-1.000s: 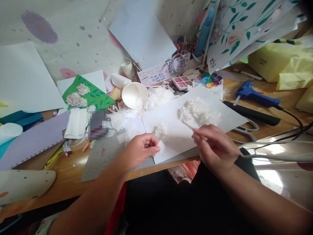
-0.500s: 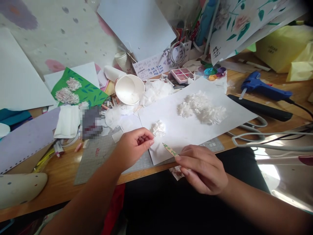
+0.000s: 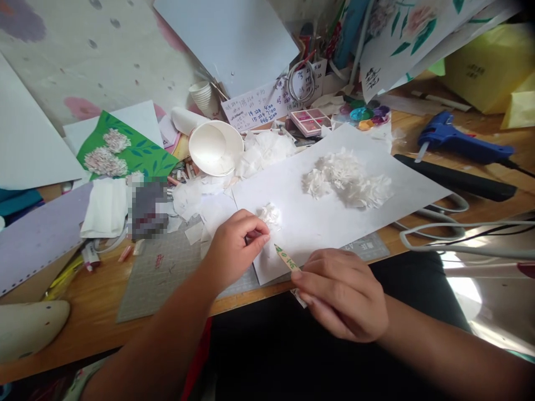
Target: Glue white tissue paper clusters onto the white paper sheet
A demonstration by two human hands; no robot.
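My left hand point(image 3: 234, 250) is closed in a pinch on a small piece of white tissue paper at the near left corner of a white sheet point(image 3: 418, 192). My right hand point(image 3: 343, 292) grips a short wooden stick point(image 3: 286, 259) with a green tip that points at the pinched tissue. A small tuft of crumpled white tissue point(image 3: 271, 214) sits on the sheet just above my left fingers. A larger cluster of white tissue tufts point(image 3: 346, 179) lies farther right on the same sheet. A grey cutting mat point(image 3: 167, 273) lies under the sheet.
A tipped white paper cup point(image 3: 215, 147), loose tissue scraps point(image 3: 267, 150), a green card with tissue flowers point(image 3: 121, 153), a paint palette point(image 3: 311, 121), a blue glue gun point(image 3: 460, 139), a black bar point(image 3: 455, 178) and grey cables point(image 3: 451, 231) crowd the wooden desk point(image 3: 104, 312).
My right hand came back from the large tissue cluster to the near edge, bringing the stick's tip close to my left fingers. The view shifted slightly.
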